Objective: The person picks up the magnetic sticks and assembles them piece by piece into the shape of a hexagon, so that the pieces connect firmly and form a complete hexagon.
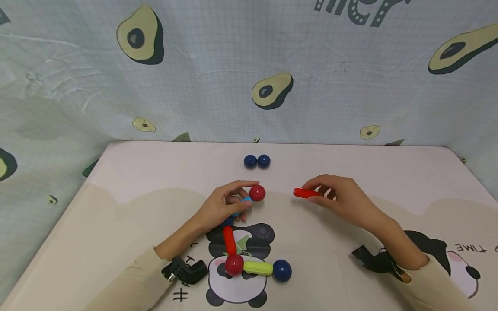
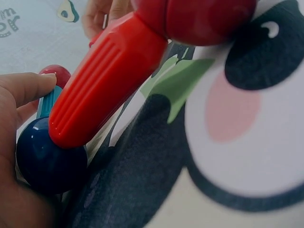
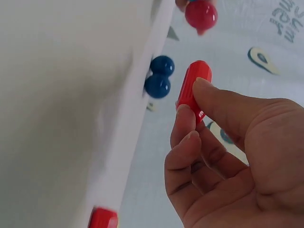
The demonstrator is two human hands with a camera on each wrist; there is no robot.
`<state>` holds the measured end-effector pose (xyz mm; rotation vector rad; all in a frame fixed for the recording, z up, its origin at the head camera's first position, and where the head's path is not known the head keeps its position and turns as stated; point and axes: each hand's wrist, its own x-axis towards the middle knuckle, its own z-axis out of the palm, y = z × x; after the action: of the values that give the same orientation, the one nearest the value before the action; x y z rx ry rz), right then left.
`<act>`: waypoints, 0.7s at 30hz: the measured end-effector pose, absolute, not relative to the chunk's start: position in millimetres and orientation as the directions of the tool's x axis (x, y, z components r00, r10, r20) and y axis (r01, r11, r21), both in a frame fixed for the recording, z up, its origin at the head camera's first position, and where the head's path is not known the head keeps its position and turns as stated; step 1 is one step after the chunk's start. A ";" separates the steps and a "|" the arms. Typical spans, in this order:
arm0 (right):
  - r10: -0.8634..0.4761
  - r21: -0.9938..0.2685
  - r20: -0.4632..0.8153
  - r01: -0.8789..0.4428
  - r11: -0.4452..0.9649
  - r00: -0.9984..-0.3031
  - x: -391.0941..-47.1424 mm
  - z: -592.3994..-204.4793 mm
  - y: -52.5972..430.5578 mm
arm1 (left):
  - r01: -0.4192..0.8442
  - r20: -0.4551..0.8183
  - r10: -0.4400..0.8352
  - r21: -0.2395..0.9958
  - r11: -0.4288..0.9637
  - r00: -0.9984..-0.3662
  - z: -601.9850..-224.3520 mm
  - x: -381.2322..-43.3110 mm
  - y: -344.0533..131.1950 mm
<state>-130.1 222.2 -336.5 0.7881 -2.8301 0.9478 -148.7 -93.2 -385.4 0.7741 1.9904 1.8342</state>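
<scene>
My left hand grips a light blue rod with a red ball at its far end. The rod's near end meets a dark blue ball, partly hidden by the hand in the head view. From that ball a red rod runs to another red ball, then a yellow-green rod and a dark blue ball. To the right, my right hand pinches a separate red rod between thumb and fingers, apart from the joined pieces.
Two dark blue balls sit side by side near the table's back edge. A red piece shows at the bottom of the right wrist view. The table has a printed cover, and a patterned cloth hangs behind it.
</scene>
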 end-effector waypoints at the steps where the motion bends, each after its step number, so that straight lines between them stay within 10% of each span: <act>1: -0.462 -0.555 0.203 -0.490 0.672 -0.864 -131.2 -336.2 217.3 | 0.171 0.122 0.587 0.985 0.029 -0.800 -385.6 -148.7 -93.4; 21: -0.526 -0.586 0.189 -0.525 0.617 -0.829 -141.1 -337.5 177.5 | 0.158 0.110 0.589 0.987 0.030 -0.801 -386.5 -149.3 -93.0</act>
<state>-141.1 177.5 -337.5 0.9186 -2.8257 1.0240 -149.3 -93.0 -386.5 0.7614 1.9856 1.8288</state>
